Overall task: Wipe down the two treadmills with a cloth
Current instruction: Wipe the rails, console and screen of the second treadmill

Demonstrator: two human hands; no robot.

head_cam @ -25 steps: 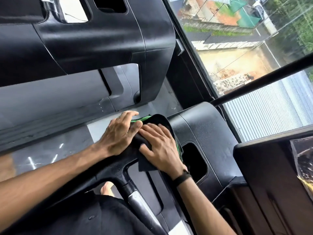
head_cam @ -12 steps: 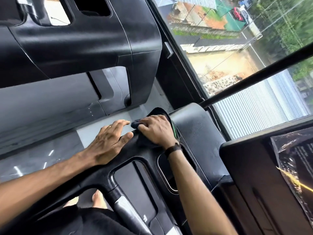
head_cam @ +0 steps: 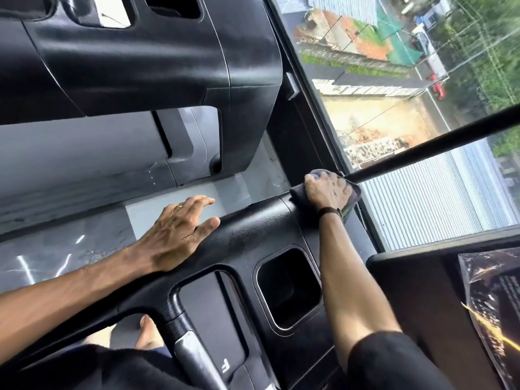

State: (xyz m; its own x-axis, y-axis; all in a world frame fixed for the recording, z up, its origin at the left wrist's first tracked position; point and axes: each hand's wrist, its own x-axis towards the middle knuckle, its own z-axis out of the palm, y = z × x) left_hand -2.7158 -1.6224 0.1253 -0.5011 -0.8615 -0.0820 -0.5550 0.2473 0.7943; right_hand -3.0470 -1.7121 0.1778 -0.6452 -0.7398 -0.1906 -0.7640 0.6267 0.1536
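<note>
Item 1, right grip [head_cam: 327, 190]: fingers curled over a dark cloth [head_cam: 353, 198], clamped on it and pressing it onto the far corner of the near treadmill console [head_cam: 253, 235]. A dark band sits on the wrist just behind the grip.

Item 2, cloth: bunched under the right grip, its edges showing beyond the fingertips and beside the wrist; a thin green edge shows near the wristband. It lies where the console top meets a dark bar [head_cam: 436, 149] that runs away across the window [head_cam: 394, 108].

Item 3, left grip [head_cam: 180, 232]: fingers apart and nearly straight, palm resting flat on the console's top edge, holding nothing. A ring shows on one finger. It lies well apart from the right grip, with bare console surface between them.

Item 4, near treadmill console: black, textured, with a rectangular recess [head_cam: 289, 288] just behind the right forearm and a silver-faced handle [head_cam: 194, 358] nearer the person.

Item 5, second treadmill console [head_cam: 140, 66]: black, beyond the left grip, across a strip of grey floor [head_cam: 168, 204].
</note>
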